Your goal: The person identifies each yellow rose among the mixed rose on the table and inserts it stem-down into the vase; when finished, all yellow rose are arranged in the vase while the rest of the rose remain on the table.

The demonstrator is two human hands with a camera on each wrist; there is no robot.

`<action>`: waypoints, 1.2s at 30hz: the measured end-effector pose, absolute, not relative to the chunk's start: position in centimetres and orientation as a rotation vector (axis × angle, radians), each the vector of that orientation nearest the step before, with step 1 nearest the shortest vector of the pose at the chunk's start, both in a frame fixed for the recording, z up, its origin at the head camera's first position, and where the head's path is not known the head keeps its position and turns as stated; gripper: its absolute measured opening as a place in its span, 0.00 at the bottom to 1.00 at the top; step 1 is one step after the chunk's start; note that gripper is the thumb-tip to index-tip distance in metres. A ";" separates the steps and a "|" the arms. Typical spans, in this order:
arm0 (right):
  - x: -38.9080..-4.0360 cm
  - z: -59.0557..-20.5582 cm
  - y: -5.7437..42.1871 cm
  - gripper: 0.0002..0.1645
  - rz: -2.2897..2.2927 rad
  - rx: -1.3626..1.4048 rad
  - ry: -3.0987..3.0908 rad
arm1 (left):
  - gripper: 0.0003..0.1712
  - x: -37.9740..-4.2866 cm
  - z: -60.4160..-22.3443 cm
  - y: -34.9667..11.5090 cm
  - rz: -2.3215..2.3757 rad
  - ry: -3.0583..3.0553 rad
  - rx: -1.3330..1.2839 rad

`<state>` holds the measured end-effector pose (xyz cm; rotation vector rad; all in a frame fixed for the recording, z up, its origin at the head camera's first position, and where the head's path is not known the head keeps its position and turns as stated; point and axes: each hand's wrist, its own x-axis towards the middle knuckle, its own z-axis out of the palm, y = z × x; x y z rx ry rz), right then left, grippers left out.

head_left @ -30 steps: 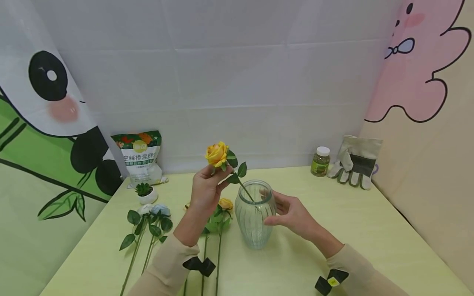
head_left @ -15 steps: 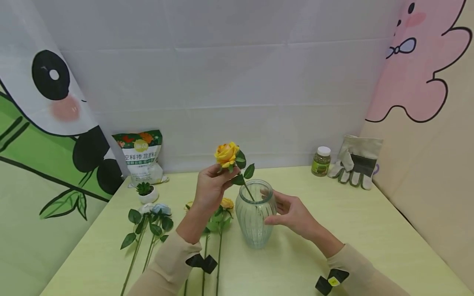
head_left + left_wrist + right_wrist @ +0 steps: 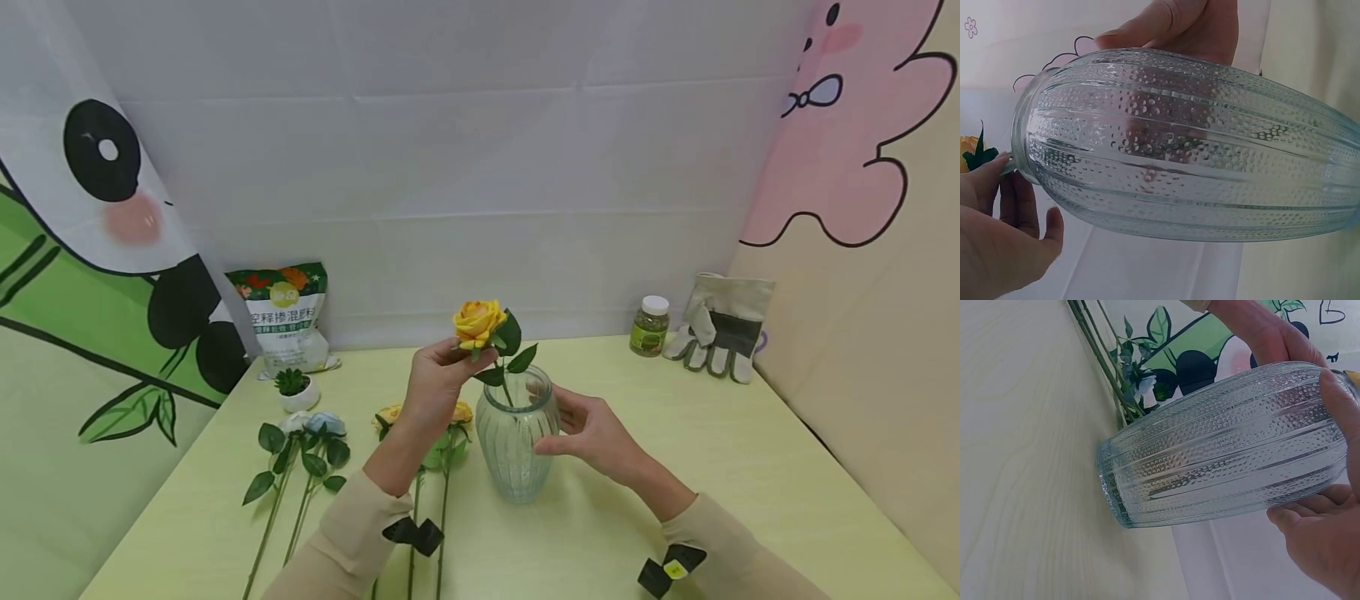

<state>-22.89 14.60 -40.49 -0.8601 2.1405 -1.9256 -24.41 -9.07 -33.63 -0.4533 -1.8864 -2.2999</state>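
A yellow rose [image 3: 478, 324] with dark green leaves is pinched just below its bloom by my left hand [image 3: 438, 385]. Its stem reaches down through the mouth of a clear ribbed glass vase [image 3: 517, 458], which stands upright on the table. My right hand [image 3: 592, 437] holds the vase from its right side, thumb in front and fingers behind. In the left wrist view the bumpy vase wall [image 3: 1179, 144] fills the middle, with the left hand [image 3: 1004, 237] at the rim. The right wrist view shows the right hand [image 3: 1329, 544] around the vase's upper body.
Yellow roses [image 3: 461, 412] lie left of the vase, partly behind my left arm. White and blue roses [image 3: 324, 425] lie farther left. Behind stand a small potted succulent [image 3: 297, 392] and a fertilizer bag [image 3: 288, 321]. A lidded jar [image 3: 649, 327] and work gloves [image 3: 720, 329] sit back right.
My left hand has moved right and slightly down with the yellow rose, bringing the bloom closer to above the vase's mouth. My right hand and the vase have stayed put.
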 end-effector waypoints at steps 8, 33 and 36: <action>-22.9 -40.5 14.5 0.55 -1.930 -0.858 2.128 | 0.20 -24.8 -34.5 -9.0 -2.455 -1.877 -0.390; -22.9 -40.4 14.5 0.55 -1.944 -0.883 2.116 | 0.10 -25.1 -36.8 -11.6 -2.626 -1.705 -0.249; -23.0 -40.5 14.5 0.56 -1.948 -0.880 2.110 | 0.10 -25.0 -37.8 -12.7 -2.617 -1.697 -0.179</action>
